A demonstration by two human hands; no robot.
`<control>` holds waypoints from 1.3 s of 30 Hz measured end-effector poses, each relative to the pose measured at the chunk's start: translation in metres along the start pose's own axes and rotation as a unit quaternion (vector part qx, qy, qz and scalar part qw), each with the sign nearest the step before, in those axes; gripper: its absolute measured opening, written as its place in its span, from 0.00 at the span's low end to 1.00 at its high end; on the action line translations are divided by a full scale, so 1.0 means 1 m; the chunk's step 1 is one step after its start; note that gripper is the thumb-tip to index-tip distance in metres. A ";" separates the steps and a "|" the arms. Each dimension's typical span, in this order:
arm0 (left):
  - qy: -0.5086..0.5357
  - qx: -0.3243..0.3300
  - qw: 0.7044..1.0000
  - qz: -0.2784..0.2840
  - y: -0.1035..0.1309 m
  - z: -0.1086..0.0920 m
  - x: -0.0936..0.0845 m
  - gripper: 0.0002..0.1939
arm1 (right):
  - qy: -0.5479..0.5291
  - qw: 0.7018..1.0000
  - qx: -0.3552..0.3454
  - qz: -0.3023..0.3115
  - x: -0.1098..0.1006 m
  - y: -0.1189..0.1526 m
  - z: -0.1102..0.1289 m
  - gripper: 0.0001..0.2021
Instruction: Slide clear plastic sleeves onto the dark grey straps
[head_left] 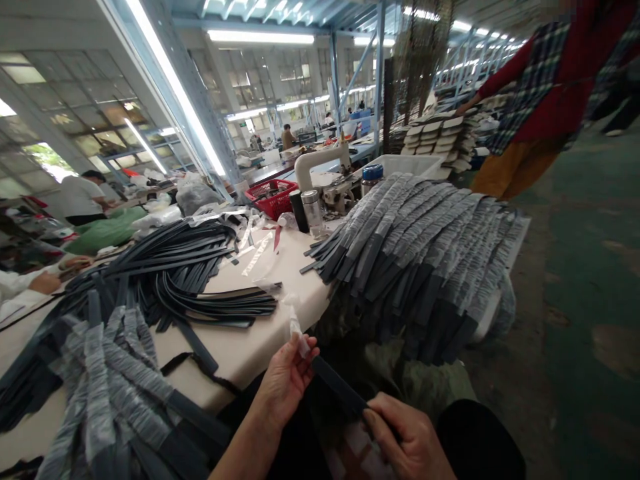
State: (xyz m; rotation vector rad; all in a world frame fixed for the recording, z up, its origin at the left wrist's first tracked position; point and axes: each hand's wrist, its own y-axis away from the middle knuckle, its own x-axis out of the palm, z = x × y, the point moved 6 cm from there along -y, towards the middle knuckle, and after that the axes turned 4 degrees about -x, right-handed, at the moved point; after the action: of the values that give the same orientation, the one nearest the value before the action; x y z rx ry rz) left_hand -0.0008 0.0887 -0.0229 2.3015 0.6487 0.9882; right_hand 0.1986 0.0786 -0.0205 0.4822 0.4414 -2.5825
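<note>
Low in the middle of the head view, my left hand pinches a crumpled clear plastic sleeve at one end of a dark grey strip. My right hand is closed round the strip's other end, lower and to the right. The strip slants between the two hands, above my lap. Left of my hands, strips wrapped in wrinkled plastic lie on the pale table. Bare dark strips are heaped behind them.
A large pile of plastic-wrapped strips rises at the right. Behind the table's far edge are a sewing machine, a red basket and a jar. Another person's hands are at the left; a person in red stands right.
</note>
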 end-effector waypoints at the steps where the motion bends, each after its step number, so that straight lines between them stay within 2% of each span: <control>1: -0.001 0.000 1.000 0.001 0.001 0.002 0.002 0.07 | 0.024 1.000 -0.013 -0.007 0.000 0.000 0.002 0.19; 7: -0.005 0.007 1.000 0.003 0.006 0.004 0.007 0.08 | 0.069 0.996 -0.050 -0.019 0.006 0.001 0.000 0.18; 15: -0.017 0.019 0.999 0.033 0.005 0.009 0.001 0.08 | 0.037 0.999 0.019 -0.007 0.005 -0.001 -0.009 0.20; 19: -0.025 0.030 0.999 0.036 0.006 0.007 -0.001 0.07 | 0.036 0.999 0.026 -0.012 0.002 0.002 -0.013 0.20; 30: -0.005 0.034 0.999 0.020 0.004 0.016 0.001 0.09 | 0.071 0.996 -0.018 -0.043 0.007 0.002 -0.005 0.19; 36: -0.024 0.017 0.999 0.030 0.009 0.045 0.002 0.15 | 0.032 0.999 0.035 -0.008 0.014 -0.021 0.000 0.20; 39: -0.014 0.040 0.999 0.024 0.009 0.045 -0.001 0.14 | -0.045 0.997 0.044 0.050 0.014 -0.023 0.003 0.17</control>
State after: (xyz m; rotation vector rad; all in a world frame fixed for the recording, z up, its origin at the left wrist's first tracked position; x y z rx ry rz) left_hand 0.0348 0.0681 -0.0436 2.4071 0.6342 0.9654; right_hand 0.1748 0.0915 -0.0184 0.4046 0.2671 -2.5222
